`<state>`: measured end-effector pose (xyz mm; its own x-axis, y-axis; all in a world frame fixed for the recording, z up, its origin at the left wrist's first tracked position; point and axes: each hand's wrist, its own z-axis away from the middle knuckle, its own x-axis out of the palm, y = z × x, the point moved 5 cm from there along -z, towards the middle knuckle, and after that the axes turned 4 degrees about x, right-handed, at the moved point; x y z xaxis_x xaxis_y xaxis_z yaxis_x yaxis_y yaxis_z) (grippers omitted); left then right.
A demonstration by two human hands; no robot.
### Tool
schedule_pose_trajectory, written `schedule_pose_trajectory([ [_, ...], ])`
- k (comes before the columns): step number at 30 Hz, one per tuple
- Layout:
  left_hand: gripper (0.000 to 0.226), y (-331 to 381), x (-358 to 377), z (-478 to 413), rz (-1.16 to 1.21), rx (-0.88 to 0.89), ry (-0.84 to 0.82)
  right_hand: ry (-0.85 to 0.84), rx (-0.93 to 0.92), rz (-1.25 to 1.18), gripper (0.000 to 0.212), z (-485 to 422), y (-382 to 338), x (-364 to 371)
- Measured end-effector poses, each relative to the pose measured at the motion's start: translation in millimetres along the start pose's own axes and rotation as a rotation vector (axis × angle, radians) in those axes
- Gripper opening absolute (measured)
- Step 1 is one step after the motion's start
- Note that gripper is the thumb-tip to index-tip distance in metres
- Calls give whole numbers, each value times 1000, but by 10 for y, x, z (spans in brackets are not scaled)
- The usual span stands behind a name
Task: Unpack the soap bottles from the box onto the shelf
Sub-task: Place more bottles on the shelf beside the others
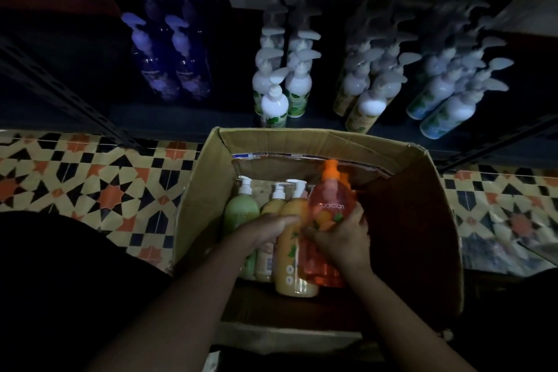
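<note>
A single wide-angle view comes from the person's head and faces forward and steeply down. The open cardboard box (pixel 205 190) fills the lower centre of the frame, close under the lens, and its inside is seen from above. Both forearms enter from the bottom edge, and the left hand (pixel 265 229) and right hand (pixel 341 238) meet at an orange bottle (pixel 330 199) just below frame centre. The dark shelf (pixel 181 118) runs across the upper half, farther off, its bottles seen from their pump tops. Patterned floor tiles (pixel 90 184) show at mid left and mid right. Straight lines bow towards the edges.
</note>
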<state>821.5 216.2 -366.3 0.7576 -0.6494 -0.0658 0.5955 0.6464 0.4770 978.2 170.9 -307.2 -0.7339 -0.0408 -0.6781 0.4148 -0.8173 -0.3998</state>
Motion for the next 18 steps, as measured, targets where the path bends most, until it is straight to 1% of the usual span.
schedule_pose_trajectory([
  [3, 61, -56, 7, -27, 37, -18, -13, -56, 3, -32, 125, -29, 2, -37],
  [5, 82, -86, 60, -69, -7, -43, -4, -81, -10, -38, 134, -47, 10, -86],
  [6, 94, -104, 105, -95, -52, -55, -2, -86, -8, -31, 134, -64, 34, -101],
  [8, 109, -132, 187, -156, -149, -60, 19, -61, -3, -20, 122, -102, 91, -164],
  [10, 121, -185, 268, -236, -195, -67, 55, -48, 10, -12, 103, -141, 134, -228],
  [11, 129, -212, 317, -273, -199, -58, 87, -53, 30, -17, 98, -172, 161, -249],
  [12, 134, -224, 352, -283, -205, -36, 156, -50, 54, -27, 101, -202, 185, -273],
  [13, 135, -232, 373, -294, -218, 5, 245, -48, 67, -40, 106, -222, 197, -299],
  [15, 127, -214, 397, -295, -230, 72, 390, -51, 86, -58, 113, -233, 209, -337],
  [16, 126, -206, 404, -306, -222, 69, 403, -58, 93, -70, 112, -212, 199, -350],
  [18, 133, -199, 388, -342, -190, 17, 379, -71, 91, -83, 104, -186, 182, -349],
])
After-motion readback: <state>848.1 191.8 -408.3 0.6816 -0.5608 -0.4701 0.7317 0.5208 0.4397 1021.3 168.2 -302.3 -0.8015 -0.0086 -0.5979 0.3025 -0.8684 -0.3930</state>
